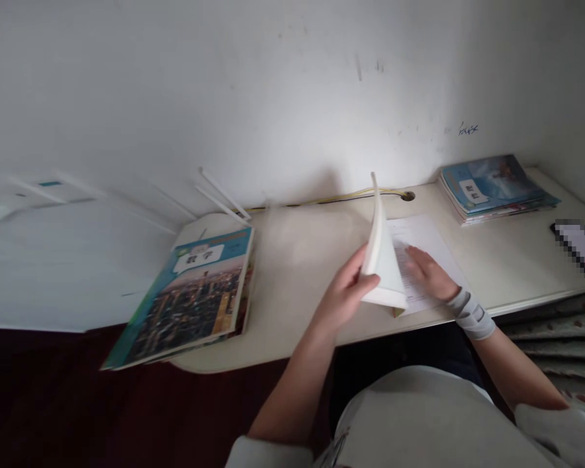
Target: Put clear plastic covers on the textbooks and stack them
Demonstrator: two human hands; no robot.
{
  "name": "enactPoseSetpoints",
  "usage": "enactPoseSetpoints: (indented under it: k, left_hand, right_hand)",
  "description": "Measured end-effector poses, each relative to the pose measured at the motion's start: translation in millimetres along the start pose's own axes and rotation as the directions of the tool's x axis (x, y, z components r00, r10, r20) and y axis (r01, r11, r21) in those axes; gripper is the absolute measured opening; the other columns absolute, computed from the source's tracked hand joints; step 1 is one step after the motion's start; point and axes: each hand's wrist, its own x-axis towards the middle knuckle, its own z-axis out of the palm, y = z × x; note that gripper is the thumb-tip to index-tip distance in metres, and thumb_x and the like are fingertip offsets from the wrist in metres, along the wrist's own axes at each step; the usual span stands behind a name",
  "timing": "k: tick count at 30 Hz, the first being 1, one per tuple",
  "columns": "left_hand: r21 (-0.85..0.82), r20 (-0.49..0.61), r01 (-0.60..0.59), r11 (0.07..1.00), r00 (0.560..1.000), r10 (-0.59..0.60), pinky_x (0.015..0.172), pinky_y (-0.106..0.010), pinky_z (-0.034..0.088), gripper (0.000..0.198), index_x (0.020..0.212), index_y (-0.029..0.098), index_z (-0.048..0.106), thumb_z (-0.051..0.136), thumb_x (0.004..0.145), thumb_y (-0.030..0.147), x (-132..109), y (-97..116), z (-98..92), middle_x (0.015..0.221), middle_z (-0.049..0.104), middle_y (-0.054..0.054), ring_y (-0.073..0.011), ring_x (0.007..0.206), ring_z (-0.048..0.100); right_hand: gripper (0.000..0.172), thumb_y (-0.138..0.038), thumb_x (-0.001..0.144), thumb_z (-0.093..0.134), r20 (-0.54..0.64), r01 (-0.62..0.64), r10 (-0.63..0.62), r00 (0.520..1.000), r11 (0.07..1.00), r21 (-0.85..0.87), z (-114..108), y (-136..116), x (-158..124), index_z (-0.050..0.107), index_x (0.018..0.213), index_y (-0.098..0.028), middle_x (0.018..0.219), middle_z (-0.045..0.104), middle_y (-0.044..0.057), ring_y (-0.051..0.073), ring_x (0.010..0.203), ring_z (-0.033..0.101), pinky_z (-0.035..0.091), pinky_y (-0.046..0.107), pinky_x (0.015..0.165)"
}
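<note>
My left hand [346,289] grips the lower left edge of a book [384,263], its pages lifted and standing nearly upright on the desk. The thumb lies on the near side of the pages. Just right of it, my right hand [429,273] has its fingers stretched out over a white printed sheet [422,234]; they are slightly blurred and hold nothing. A grey band is round the right wrist. Whether the right fingertips touch the sheet is unclear.
Left on the white desk [297,260] lies a stack of books with a city cover [190,292], overhanging the edge. Blue-covered books [492,185] are stacked at the back right. A blurred-out phone [578,244] lies far right. Cables [341,198] run along the wall to a hole.
</note>
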Motion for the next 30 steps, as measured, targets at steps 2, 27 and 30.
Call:
enactPoseSetpoints:
  k: [2, 27, 30]
  left_hand:
    - [0.012, 0.077, -0.022, 1.000, 0.997, 0.021, 0.090, -0.036, 0.046, 0.061, 0.132, 0.020, 0.049, 0.061, 0.073, 0.022, 14, -16, 23.9, 0.126, 0.061, -0.005, -0.0273, 0.108, 0.058]
    - [1.000, -0.002, 0.003, -0.010, 0.999, 0.041, 0.110, -0.050, 0.027, 0.050, 0.140, 0.010, 0.039, 0.032, 0.092, 0.024, -13, -105, 14.6, 0.146, 0.037, -0.011, -0.0281, 0.136, 0.032]
    - [1.000, -0.008, 0.009, -0.009, 0.999, 0.046, 0.110, -0.050, 0.027, 0.050, 0.139, 0.010, 0.040, 0.028, 0.094, 0.025, -13, -103, 13.2, 0.146, 0.038, -0.011, -0.0282, 0.136, 0.033]
  right_hand:
    - [0.079, -0.058, 0.091, -0.002, -0.010, -0.098, 0.109, 0.994, 0.927, 0.363, -18, 2, 1, 0.037, 0.141, -0.011, 0.134, 0.052, 0.020, 0.025, 0.122, 0.052, 0.044, 0.046, 0.097]
    - [0.046, -0.036, 0.095, 0.035, 0.142, 0.191, -0.136, 0.981, 0.820, -0.540, 40, -61, -13, 0.048, 0.134, -0.016, 0.144, 0.040, 0.018, 0.032, 0.133, 0.036, 0.026, 0.059, 0.105]
    - [0.045, -0.034, 0.094, 0.036, 0.133, 0.194, -0.145, 0.980, 0.819, -0.539, 36, -54, -16, 0.048, 0.134, -0.017, 0.145, 0.039, 0.016, 0.031, 0.134, 0.036, 0.025, 0.058, 0.106]
